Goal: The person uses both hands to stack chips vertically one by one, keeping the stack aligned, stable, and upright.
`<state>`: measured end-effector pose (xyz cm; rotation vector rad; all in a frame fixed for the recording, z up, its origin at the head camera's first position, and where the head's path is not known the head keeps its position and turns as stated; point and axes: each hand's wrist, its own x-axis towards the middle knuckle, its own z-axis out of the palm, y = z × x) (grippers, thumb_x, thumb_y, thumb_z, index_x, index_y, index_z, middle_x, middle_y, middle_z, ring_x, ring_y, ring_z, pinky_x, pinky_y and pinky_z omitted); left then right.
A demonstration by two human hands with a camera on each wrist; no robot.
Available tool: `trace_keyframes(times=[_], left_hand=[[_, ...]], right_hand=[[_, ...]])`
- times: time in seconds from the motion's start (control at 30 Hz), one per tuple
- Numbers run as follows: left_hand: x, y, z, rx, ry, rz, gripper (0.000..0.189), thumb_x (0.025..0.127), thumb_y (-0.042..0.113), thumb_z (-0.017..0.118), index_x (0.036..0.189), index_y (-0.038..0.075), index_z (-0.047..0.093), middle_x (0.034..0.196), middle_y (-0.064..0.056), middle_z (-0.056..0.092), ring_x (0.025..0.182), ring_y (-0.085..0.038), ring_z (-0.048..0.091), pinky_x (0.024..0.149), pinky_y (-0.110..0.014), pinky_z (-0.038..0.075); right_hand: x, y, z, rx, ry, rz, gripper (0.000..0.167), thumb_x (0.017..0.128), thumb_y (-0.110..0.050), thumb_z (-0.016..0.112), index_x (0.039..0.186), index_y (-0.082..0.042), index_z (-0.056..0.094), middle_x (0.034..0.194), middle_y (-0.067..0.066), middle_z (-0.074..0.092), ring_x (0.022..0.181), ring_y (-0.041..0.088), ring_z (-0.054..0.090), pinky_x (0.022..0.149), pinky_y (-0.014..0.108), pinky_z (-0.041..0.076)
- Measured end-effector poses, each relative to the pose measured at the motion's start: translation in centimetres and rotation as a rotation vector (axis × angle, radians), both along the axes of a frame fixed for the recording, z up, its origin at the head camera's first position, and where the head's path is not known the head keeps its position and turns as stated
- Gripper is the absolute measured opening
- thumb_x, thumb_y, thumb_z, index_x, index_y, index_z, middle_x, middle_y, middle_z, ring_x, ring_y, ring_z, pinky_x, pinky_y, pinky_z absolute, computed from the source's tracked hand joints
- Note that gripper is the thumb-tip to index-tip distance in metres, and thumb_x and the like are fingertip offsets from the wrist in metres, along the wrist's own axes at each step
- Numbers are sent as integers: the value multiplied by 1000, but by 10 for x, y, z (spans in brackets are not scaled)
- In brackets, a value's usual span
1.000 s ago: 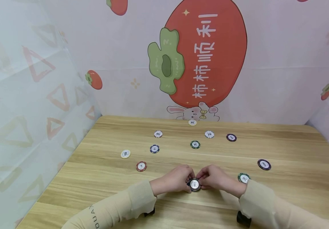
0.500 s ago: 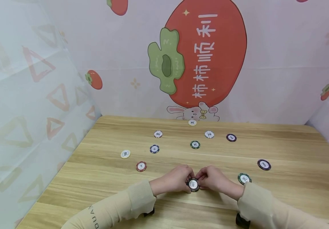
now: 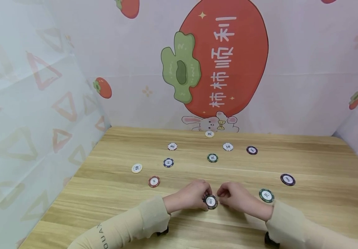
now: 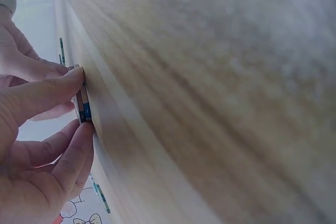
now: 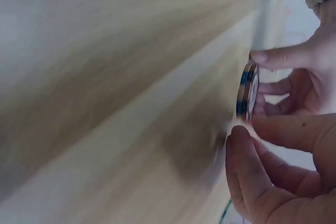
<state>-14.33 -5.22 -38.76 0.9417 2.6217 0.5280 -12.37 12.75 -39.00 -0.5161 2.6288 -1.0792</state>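
In the head view a small stack of poker chips (image 3: 211, 202), the top one black and marked 100, lies near the table's front. My left hand (image 3: 194, 194) pinches it from the left, thumb at the near edge and fingertips at the far edge. Layered rims of the stacked chips (image 5: 247, 92) show in the right wrist view, blue and brown. Just right of the stack is my right hand (image 3: 236, 197), its fingers loosely bent with nothing between them. A narrow gap separates its fingertips from the chips in the head view.
Several single chips lie spread over the wooden table (image 3: 319, 221). A green chip (image 3: 266, 195) is close to the right forearm, with a purple chip (image 3: 287, 179) beyond it. A red chip (image 3: 154, 181) lies left of the hands. A printed backdrop (image 3: 129, 110) stands behind.
The top chip has shifted slightly left over the stack. My right hand has drawn back a little to the right, off the chips, while my left hand stays in place.
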Motion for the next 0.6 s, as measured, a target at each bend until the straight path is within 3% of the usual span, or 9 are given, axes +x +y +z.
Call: trace_keyframes(times=[0.17,0.33,0.6], left_hand=[[-1,-1,-2,1,-1,5,35,63,15,82,92,11,61,82,8,51,75,-2,45,69,-15,39],[-1,-1,-2,-4,-5,9,35,63,15,82,92,11,62,82,9,51,74,-2,44,68,-15,39],[0,0,-1,-8,12,1,35,63,15,82,92,11,62,81,8,51,74,-1,44,68,-14,38]], right_hand=[[1,16,7,61,70,24,14,75,-2,67,89,-1,65,81,1,62,73,12,56,64,25,47],[0,26,15,137,126,-5,15,75,-3,68,90,-1,66,85,5,64,75,16,59,67,30,50],[-2,49,17,271,184,-22,27,69,-2,73,94,1,65,95,15,63,86,31,59,75,44,49]])
